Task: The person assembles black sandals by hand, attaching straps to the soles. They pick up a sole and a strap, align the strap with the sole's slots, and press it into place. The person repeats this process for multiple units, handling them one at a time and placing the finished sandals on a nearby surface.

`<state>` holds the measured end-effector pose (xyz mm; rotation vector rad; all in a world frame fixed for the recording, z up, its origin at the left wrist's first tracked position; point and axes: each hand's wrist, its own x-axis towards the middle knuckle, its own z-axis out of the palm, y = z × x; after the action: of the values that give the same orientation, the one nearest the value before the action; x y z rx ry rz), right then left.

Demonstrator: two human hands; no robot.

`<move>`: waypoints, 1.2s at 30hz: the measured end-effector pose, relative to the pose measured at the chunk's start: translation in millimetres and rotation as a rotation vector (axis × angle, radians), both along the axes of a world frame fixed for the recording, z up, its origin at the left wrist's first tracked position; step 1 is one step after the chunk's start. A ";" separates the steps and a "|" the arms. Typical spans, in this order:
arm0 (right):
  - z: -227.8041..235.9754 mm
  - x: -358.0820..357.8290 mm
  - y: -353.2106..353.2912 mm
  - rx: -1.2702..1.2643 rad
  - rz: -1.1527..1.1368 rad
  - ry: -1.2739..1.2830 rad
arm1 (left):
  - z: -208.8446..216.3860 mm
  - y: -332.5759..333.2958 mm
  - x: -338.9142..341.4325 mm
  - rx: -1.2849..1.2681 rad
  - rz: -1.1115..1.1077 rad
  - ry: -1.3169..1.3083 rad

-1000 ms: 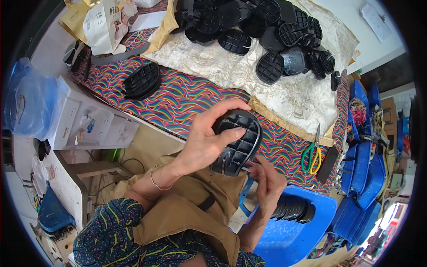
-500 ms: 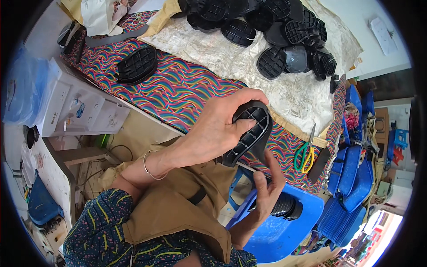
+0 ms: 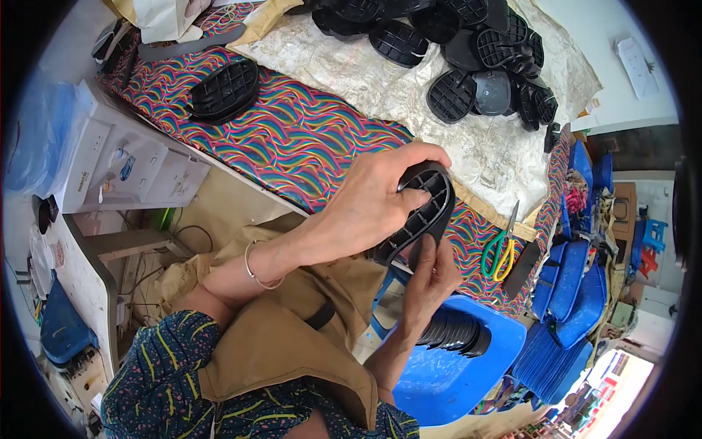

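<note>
At the far left of the frame, a translucent blue jug (image 3: 36, 146) is noted beside a white unit (image 3: 110, 164). At upper left, black ridged pieces (image 3: 225, 89) are laid on a wave-patterned cloth (image 3: 307, 139). Below them, a thin bangle (image 3: 251, 267) is worn on the left wrist. Near the centre, a black gridded sole (image 3: 428, 217) is held by the left hand (image 3: 369, 197), which is clamped on it, the thumb being pressed on the gridded face and the fingers wrapped over the top edge. The right hand (image 3: 433, 274) is placed at the sole's lower right edge, thumb and fingers drawn close together; whether anything is gripped between them cannot be told. At lower centre-right, black curved pieces (image 3: 453, 329) are nested in a row inside a blue tub (image 3: 439, 380). At upper right of centre, black soles (image 3: 459, 50) are heaped on a stained white sheet (image 3: 497, 157). Further right, scissors (image 3: 501, 252) with one green and one yellow handle are placed beside a dark bar (image 3: 521, 267). Toward the right edge, blue bins (image 3: 578, 307) are seen.
</note>
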<state>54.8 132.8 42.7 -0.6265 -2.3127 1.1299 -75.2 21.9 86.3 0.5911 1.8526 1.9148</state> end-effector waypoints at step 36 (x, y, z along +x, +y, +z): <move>-16.7 20.8 -14.6 -0.560 0.059 0.028 | -22.4 18.5 8.8 0.012 0.088 0.053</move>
<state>75.6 118.2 25.9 -0.7307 -1.9955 1.8221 -66.4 40.4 63.9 0.5787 1.9304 1.9856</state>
